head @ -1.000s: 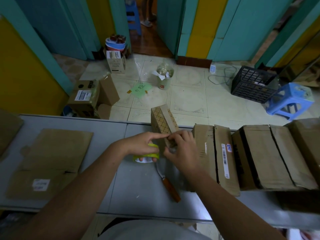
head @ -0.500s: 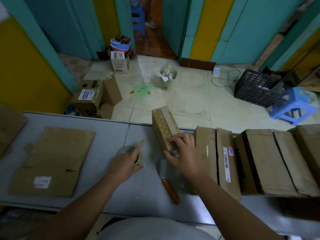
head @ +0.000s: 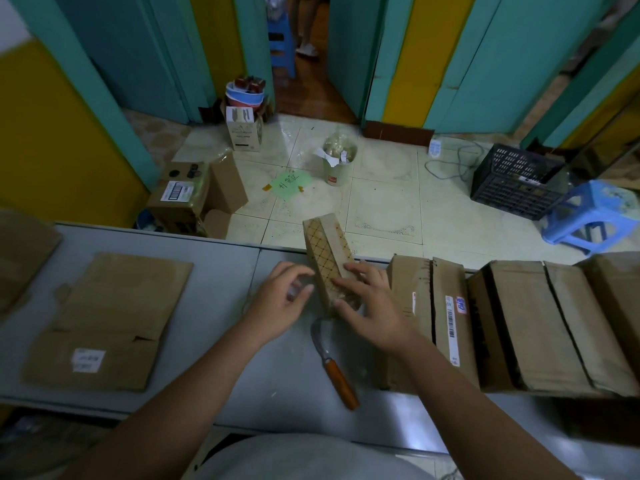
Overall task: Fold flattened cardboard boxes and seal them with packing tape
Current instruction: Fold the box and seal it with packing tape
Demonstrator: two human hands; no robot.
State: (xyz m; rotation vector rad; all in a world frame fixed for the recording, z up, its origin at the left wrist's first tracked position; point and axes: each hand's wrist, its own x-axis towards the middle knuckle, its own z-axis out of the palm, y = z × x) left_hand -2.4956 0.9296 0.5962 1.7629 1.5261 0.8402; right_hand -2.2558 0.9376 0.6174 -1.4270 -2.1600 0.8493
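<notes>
Flattened cardboard (head: 104, 320): is lying flat at the left of the grey table (head: 214, 265), with a white label (head: 88, 360) facing up near its close edge. It is sitting well apart from both hands.
Left hand (head: 277, 306): on my feed it is hovering low over the table, just left of the patterned box (head: 327, 268). Its fingers are spreading loosely bent and closing on nothing I can make out. A pale blur is showing under the fingertips and I cannot tell what it is.
Patterned box: is sitting between the two hands with its long side running away from me. Its latticed face is turning toward the left hand and its far end is looking raised.
Right hand (head: 370, 306): is holding the near end of the patterned box, fingers lying over its right side and thumb curling in at the near end.
Knife (head: 334, 368): is lying on the table just below the box, orange handle pointing toward me. Neither hand is touching it.
Folded boxes (head: 519, 323): are lying in a row at the right. I am seeing the nearest one just beside the right hand, with a barcode strip (head: 452, 330) running along it.
</notes>
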